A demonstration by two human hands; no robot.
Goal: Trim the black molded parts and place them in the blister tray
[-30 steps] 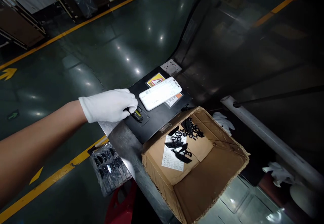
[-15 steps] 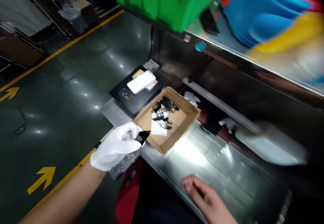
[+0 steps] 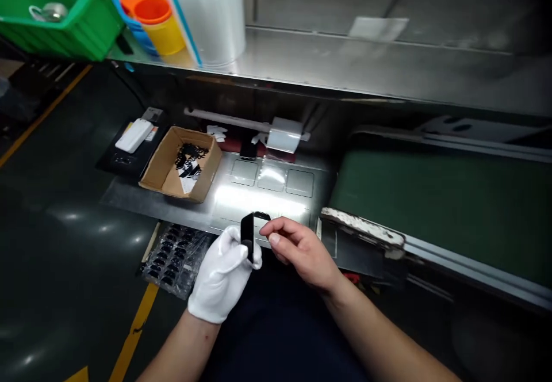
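Observation:
My left hand (image 3: 223, 272), in a white glove, grips a small glossy black flat piece (image 3: 247, 233) upright between thumb and fingers. Just right of it is my bare right hand (image 3: 304, 249), thumb and index finger close together in a pinch. Whether anything thin sits between those fingertips I cannot make out. Behind the fingertips shows a dark rounded edge (image 3: 261, 216), mostly hidden. Both hands are over the front edge of the shiny metal worktable (image 3: 233, 198).
An open cardboard box (image 3: 207, 178) with small black parts stands left. Beyond it, a white box-like device (image 3: 134, 135) rests on a black case. A clear tray of black pieces (image 3: 172, 258) sits lower left. Right is a green conveyor belt (image 3: 431, 215). A shelf (image 3: 323, 65) crosses above.
The view has swung right, bringing the conveyor belt into sight. My left hand, still holding the black piece, has come away from the cardboard box, and my hands are now close together.

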